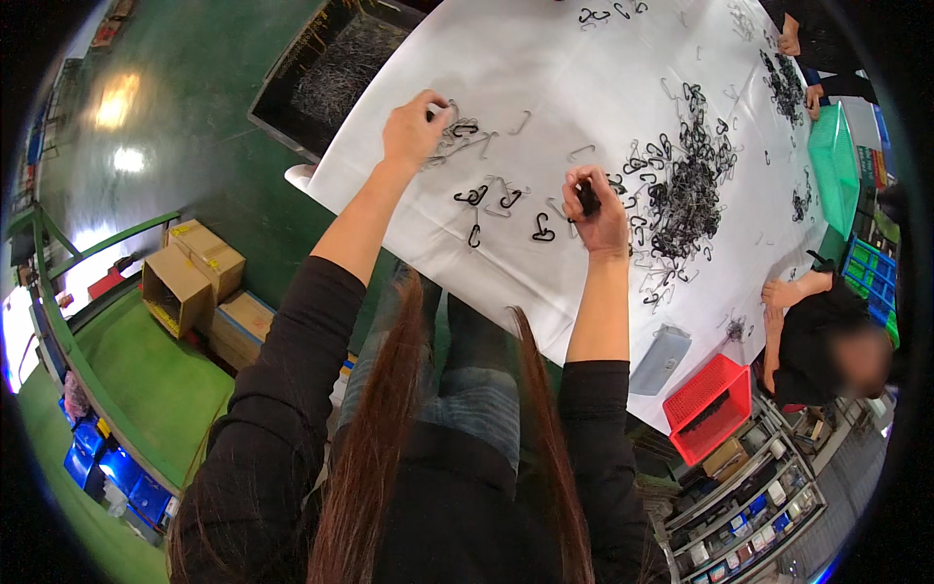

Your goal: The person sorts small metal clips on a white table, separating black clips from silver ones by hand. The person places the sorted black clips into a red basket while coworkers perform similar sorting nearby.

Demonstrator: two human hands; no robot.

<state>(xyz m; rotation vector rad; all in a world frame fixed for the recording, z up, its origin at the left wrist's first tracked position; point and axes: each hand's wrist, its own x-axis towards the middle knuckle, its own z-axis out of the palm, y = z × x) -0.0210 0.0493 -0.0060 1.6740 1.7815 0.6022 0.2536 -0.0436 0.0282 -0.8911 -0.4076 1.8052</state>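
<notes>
On the white-covered table, my left hand (416,129) is closed, fingertips pinched beside a small group of wire hooks (455,144) at the table's left side. Something dark shows at its fingertips, too small to make out. My right hand (598,219) is curled around a bunch of black hooks (588,199), left of the big pile of black and grey wire hooks (686,200). Between my hands and nearer to me lie several loose black hooks (542,229). A thin grey wire hook (582,152) rests just beyond my right hand.
A black bin of thin wire pieces (341,83) stands past the table's left edge. At the right front are a grey box (662,360) and a red basket (708,409). Co-workers' hands (783,292) are at the right edge, near a green basket (834,165). Cardboard boxes (209,268) stand lower left.
</notes>
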